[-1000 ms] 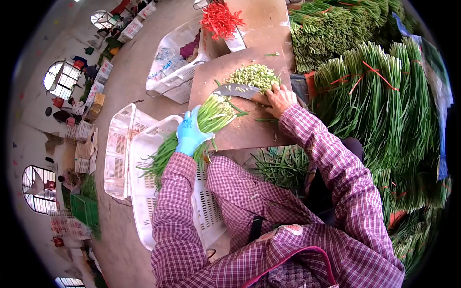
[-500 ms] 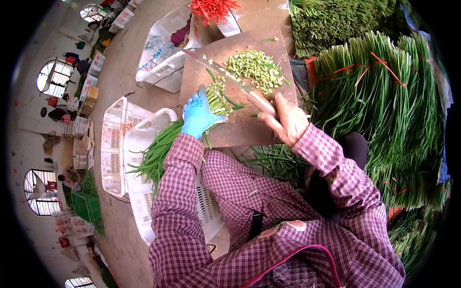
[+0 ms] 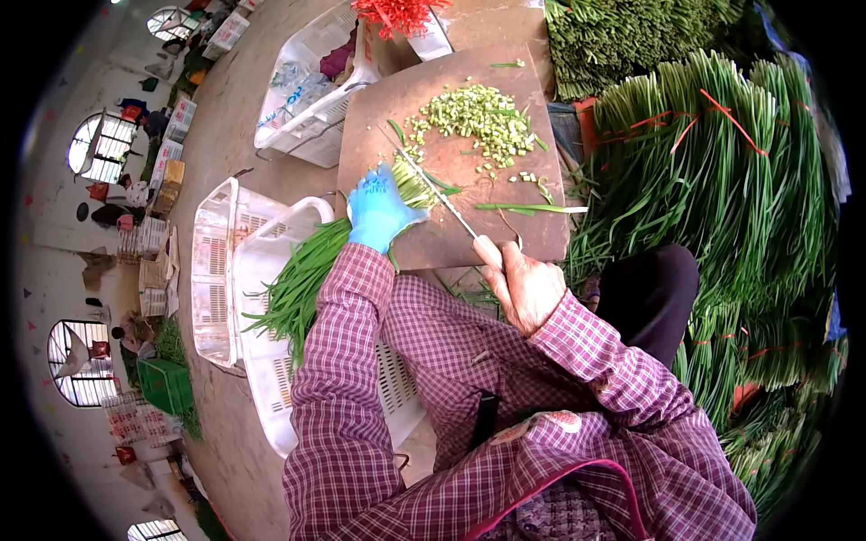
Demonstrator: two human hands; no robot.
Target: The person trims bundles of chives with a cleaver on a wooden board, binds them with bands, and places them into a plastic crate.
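Note:
My left hand (image 3: 379,212), in a blue glove, is closed around a bunch of garlic chives (image 3: 307,275). Its pale cut ends (image 3: 413,185) lie on a brown cutting board (image 3: 370,99), while the green leaves hang over the board's left edge. My bare right hand (image 3: 532,287) grips the handle of a knife (image 3: 488,251) at the near edge of the board. The thin blade slants up and left, close beside the cut ends. Beyond it lies a pile of chopped chives (image 3: 478,117). A loose green stalk (image 3: 532,209) rests near the board's right side.
White plastic baskets (image 3: 212,270) stand to the left, one under the hanging leaves. Another crate (image 3: 311,126) with plastic bags sits at the upper left. Red ties (image 3: 397,13) lie beyond the board. Tied chive bundles (image 3: 722,171) are heaped on the right.
My right hand and the knife have come nearer my body, and the blade has moved off the chopped pile towards the bunch. A loose stalk now shows at the board's right. My left hand keeps its hold.

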